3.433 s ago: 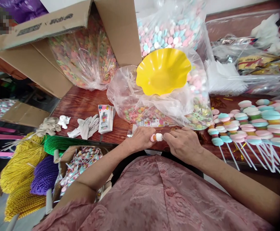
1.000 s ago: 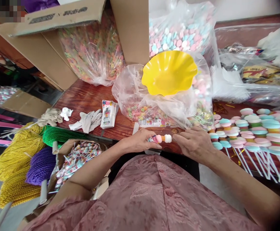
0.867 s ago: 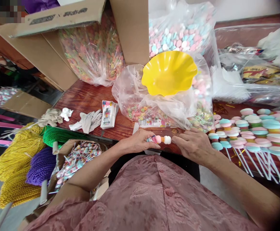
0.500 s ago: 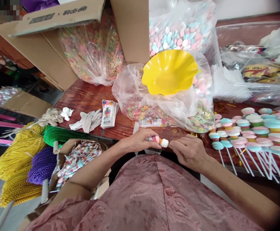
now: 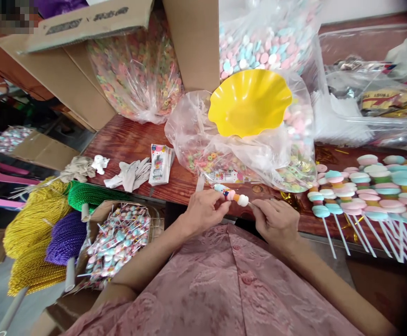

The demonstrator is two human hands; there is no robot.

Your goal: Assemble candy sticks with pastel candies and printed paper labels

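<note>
Both hands meet at the near edge of a dark wooden table [image 5: 126, 144]. My left hand [image 5: 203, 210] pinches the top of a small candy skewer [image 5: 232, 195], a stack of blue, pink, orange and white sweets. My right hand [image 5: 275, 219] is closed on the stick end just below the white sweet. The skewer lies tilted, its white end toward my right hand. Just beyond it sits a clear bag of ring candies [image 5: 203, 154] with a yellow scalloped bowl [image 5: 249, 100] on top.
Finished candy skewers [image 5: 364, 186] lie in rows at the right. A cardboard box of wrapped lollipops [image 5: 119, 238] stands lower left beside yellow, green and purple cord bundles [image 5: 38, 233]. Large bags of sweets [image 5: 136, 74] and an open carton [image 5: 84, 28] fill the back. Cloth gloves [image 5: 129, 173] and small packets [image 5: 159, 163] lie left.
More sweets have been stacked onto the skewer, which has grown longer. Both hands have drawn in and lifted a little, and the skewer now tilts with its blue end up.
</note>
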